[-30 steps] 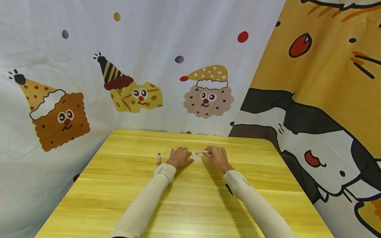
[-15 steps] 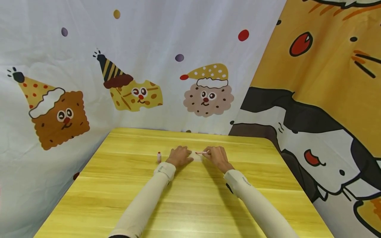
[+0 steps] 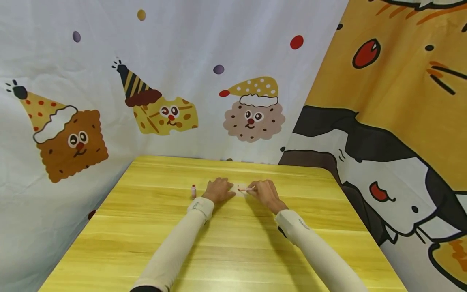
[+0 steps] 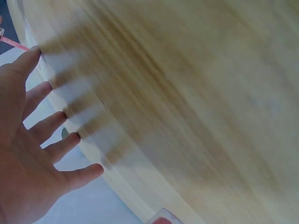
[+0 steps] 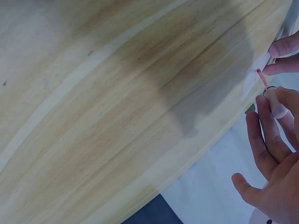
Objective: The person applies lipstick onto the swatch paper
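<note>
My left hand [image 3: 218, 190] rests on the table with its fingers spread, at the left edge of a small white paper [image 3: 239, 194]. The left wrist view shows the fingertips of this hand [image 4: 32, 149] pressing on the surface. My right hand [image 3: 265, 194] pinches the pale pink cap of a lip gloss wand [image 3: 250, 189]. Its red tip lies over the paper, near my left fingers; whether it touches is too small to tell. In the right wrist view the red wand [image 5: 262, 78] points at the paper [image 5: 250, 84]. A small red mark shows on it.
Left of my left hand, a small pinkish bottle [image 3: 193, 192] with a red top stands upright on the wooden table [image 3: 219, 251]. Behind the table hangs a white cloth [image 3: 182, 48] printed with cartoon food, and a yellow cartoon cloth [image 3: 394, 89] hangs at right.
The wand's tip has shifted slightly toward me over the paper, and a small red mark now shows beyond it. My left hand stays in place. The head view has shifted slightly.
</note>
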The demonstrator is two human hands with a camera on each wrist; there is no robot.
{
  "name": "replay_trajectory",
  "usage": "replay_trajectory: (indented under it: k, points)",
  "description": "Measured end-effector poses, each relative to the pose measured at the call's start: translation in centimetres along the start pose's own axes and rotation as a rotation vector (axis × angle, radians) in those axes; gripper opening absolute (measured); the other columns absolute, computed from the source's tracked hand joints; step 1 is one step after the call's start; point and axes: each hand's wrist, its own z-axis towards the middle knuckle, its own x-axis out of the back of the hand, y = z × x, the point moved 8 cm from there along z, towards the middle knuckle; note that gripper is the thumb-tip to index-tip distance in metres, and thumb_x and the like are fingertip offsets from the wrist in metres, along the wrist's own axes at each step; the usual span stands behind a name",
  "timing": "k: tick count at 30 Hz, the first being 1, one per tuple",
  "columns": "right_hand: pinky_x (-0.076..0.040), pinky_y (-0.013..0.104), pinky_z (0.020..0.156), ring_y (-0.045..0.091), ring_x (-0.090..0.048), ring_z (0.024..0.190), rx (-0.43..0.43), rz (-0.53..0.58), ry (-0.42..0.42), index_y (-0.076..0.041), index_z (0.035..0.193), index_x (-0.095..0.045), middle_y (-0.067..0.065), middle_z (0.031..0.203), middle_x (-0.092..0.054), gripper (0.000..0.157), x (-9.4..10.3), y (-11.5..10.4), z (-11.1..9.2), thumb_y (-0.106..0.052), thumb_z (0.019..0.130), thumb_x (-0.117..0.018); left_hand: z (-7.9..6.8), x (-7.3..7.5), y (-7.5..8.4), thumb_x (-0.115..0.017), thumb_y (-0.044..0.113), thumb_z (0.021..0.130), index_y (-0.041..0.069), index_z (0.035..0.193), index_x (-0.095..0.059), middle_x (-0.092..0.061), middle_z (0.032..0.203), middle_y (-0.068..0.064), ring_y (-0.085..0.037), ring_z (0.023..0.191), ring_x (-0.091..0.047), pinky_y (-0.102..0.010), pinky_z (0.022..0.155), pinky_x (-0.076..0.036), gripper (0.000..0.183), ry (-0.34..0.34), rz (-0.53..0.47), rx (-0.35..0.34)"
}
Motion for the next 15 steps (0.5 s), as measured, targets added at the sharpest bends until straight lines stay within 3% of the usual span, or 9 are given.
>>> replay_trajectory:
  k: [10, 15]
  points:
    - [-0.061, 0.037, 0.075, 0.013, -0.076, 0.076, 0.027, -0.002, -0.003, -0.019, 0.106, -0.082, 0.000, 0.088, -0.080, 0.016, 0.41, -0.62, -0.84, -0.031, 0.097, -0.076, 0.08, -0.21, -0.26, -0.064, 0.051, 0.101, 0.023, 0.144, -0.066, -0.056, 0.150, -0.007, -0.034, 0.134, -0.054, -0.065, 0.102, -0.044, 0.051, -0.012, 0.017, 0.003]
    - [-0.060, 0.033, 0.067, 0.011, -0.074, 0.071, 0.054, -0.007, 0.035, -0.020, 0.105, -0.081, 0.000, 0.088, -0.080, 0.014, 0.95, -0.87, -0.97, -0.031, 0.098, -0.076, 0.12, -0.40, -0.18, -0.062, 0.051, 0.102, 0.023, 0.145, -0.065, -0.054, 0.153, -0.008, -0.034, 0.136, -0.051, -0.066, 0.103, -0.043, 0.051, -0.017, 0.005, 0.005]
